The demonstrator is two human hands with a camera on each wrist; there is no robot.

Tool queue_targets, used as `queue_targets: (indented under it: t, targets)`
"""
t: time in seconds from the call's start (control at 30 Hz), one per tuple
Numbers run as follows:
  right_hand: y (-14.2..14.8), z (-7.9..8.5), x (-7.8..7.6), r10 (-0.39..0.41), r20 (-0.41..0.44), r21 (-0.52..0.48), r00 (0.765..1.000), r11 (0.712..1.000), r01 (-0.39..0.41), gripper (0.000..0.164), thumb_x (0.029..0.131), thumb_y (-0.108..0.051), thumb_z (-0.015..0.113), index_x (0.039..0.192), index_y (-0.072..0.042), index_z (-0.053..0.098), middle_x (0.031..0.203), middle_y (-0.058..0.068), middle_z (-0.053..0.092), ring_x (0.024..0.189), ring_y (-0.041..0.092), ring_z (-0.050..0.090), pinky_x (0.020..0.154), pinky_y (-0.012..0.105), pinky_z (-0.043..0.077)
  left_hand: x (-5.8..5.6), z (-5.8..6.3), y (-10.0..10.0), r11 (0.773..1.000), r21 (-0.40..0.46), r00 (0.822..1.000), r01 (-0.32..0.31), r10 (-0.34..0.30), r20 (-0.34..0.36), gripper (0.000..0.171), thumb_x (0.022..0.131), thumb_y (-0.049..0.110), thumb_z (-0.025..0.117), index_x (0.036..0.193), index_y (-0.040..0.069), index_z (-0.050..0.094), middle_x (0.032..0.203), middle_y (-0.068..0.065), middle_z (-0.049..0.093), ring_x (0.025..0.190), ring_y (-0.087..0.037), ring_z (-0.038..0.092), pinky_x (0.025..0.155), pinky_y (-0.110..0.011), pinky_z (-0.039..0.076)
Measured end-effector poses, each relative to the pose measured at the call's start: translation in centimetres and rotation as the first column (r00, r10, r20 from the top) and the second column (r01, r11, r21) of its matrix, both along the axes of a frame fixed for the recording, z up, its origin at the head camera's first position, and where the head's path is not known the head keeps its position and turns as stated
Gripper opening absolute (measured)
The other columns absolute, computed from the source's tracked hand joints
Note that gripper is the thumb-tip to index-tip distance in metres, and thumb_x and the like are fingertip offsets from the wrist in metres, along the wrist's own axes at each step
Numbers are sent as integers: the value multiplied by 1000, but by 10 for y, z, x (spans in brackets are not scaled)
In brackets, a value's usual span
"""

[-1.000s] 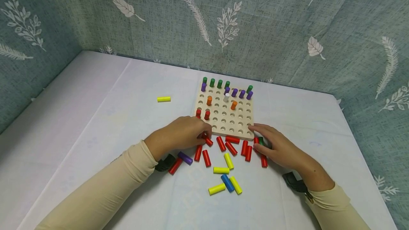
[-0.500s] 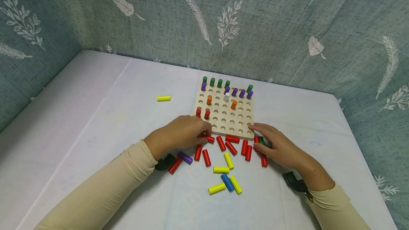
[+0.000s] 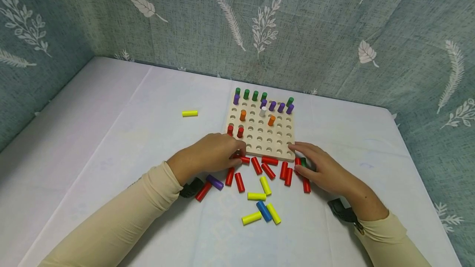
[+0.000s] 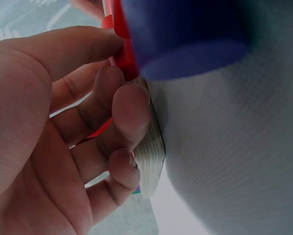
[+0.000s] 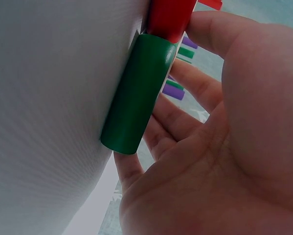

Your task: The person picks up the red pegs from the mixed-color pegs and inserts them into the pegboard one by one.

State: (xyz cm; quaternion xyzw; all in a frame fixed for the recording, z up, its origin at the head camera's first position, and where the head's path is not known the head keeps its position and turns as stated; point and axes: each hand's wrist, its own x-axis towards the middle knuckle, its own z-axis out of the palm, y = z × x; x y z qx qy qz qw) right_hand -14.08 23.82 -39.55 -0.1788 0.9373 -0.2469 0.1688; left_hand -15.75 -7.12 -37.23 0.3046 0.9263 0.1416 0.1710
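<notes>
At the front left corner of a wooden pegboard (image 3: 273, 157), my left hand (image 3: 211, 153) pinches a red peg (image 3: 245, 160) between thumb and fingers. In the left wrist view part of that red peg (image 4: 125, 61) shows at the thumb tip; a purple peg (image 4: 185, 44) looms close to the camera. My right hand (image 3: 320, 168) lies at the board's front right corner with fingers extended, touching its edge. Its thumb is beside a red peg (image 5: 170, 19), and a green peg (image 5: 139, 93) lies under the palm. Two red pegs (image 3: 241, 132) stand in the board near my left hand.
Several loose red pegs (image 3: 270, 161) lie along the board's front. Nearer are yellow pegs (image 3: 257, 196) and a blue peg (image 3: 264, 211). A lone yellow peg (image 3: 190, 113) lies left of the board. Green, purple (image 3: 281, 107), orange and white pegs stand in it.
The red peg at my left fingertips has turned from slanted to nearly level, its free end swinging right. My right hand stays in place.
</notes>
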Motion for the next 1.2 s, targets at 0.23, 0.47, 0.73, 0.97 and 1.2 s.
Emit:
queue_targets:
  t: [0.23, 0.47, 0.73, 0.97, 1.2]
  targets:
    - [0, 0, 0, 8, -6, -11, 1000, 1000, -9, 61, 96, -25, 67, 152, -24, 42, 157, 15, 37, 145, 41, 31, 111, 65, 33, 0, -1, 0, 1000, -2, 1000, 8, -8, -5, 23, 92, 29, 74, 111, 18, 70, 79, 8, 64, 72, -10, 56, 68, -27, 47]
    - [1, 1, 1, 10, -13, -6, 1000, 1000, -10, 61, 96, -27, 66, 152, -25, 43, 157, 14, 38, 145, 41, 31, 110, 65, 34, 0, -2, 0, 1000, 1, 1000, 3, -3, -6, 22, 92, 29, 74, 111, 19, 71, 81, 9, 65, 73, -10, 57, 69, -26, 47]
    - [1, 1, 1, 3, -7, -5, 1000, 1000, -3, 61, 96, -27, 66, 152, -25, 42, 157, 14, 37, 145, 42, 31, 110, 65, 33, 2, 1, 2, 999, 38, 1000, 7, -8, 18, 20, 93, 32, 72, 110, 21, 70, 76, 9, 62, 71, -9, 57, 66, -25, 46]
    - [1, 1, 2, 1, -15, -11, 1000, 1000, -2, 60, 96, -26, 67, 151, -25, 43, 156, 15, 39, 145, 42, 32, 109, 65, 35, 3, 6, 2, 998, 68, 999, -2, -1, 34, 22, 93, 31, 71, 112, 20, 68, 70, 6, 58, 64, -10, 54, 61, -26, 43]
    - [1, 0, 1, 5, -9, -23, 1000, 1000, -5, 60, 96, -25, 66, 152, -25, 43, 157, 14, 38, 145, 41, 32, 110, 65, 33, 4, 10, 2, 994, 106, 998, -7, 1, 58, 22, 94, 30, 70, 113, 21, 65, 62, 5, 54, 56, -8, 51, 56, -25, 39]
